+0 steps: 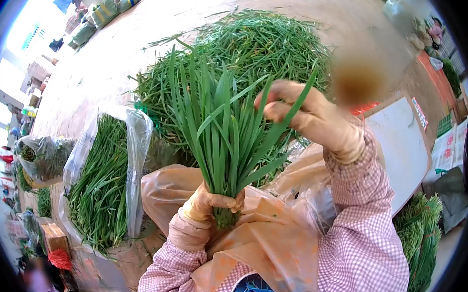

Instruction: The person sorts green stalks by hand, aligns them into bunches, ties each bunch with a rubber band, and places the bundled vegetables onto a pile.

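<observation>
My left hand point(215, 202), in a pale glove, is wrapped round the lower stems of an upright bunch of long green leaves point(227, 130). The leaves fan out above the fist, and the cut stem ends show below it. Beside the upper right of the bunch is my right hand point(292, 104), gloved and raised, its fingers curled near the tips of a few leaves. Whether those fingers grip a leaf is too blurred to tell. Behind the bunch lies a big loose heap of the same greens point(266, 42) on the floor.
At the left stands an open plastic bag point(137, 178) packed with greens, with another bag point(45, 157) beyond it. A white board point(400, 149) leans at the right, above bundled greens point(417, 240). A translucent apron point(278, 217) covers the lap. Stuffed sacks point(106, 12) stand far back.
</observation>
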The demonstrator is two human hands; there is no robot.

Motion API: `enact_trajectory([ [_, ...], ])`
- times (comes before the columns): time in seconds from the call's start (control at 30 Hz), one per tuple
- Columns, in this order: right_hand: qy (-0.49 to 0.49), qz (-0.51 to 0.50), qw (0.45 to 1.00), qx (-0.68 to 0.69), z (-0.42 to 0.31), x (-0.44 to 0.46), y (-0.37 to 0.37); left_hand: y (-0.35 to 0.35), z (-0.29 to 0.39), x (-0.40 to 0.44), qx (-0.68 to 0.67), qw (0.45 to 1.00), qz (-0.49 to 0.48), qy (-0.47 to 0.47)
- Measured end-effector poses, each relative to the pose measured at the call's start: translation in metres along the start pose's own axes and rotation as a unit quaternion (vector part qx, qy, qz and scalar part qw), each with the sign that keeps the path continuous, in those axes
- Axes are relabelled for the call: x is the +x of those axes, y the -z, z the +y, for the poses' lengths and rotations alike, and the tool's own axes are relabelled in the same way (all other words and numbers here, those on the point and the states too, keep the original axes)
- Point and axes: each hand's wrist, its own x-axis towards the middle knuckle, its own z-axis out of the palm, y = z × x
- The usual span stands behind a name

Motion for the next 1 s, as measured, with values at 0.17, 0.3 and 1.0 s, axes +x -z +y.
enact_trajectory([
  [0.17, 0.028, -0.033, 0.998, -0.052, 0.023, 0.002, -0.015, 0.009, -0.003, 0.002, 0.047, 0.999, -0.012, -0.007],
  [0.3, 0.204, 0.191, 0.956, -0.088, 0.060, 0.008, -0.032, 0.008, -0.001, 0.005, 0.077, 0.996, -0.037, -0.028],
  [1.0, 0.186, 0.153, 0.959, -0.151, 0.069, 0.016, -0.018, 0.004, 0.008, 0.018, 0.206, 0.977, 0.028, 0.056],
])
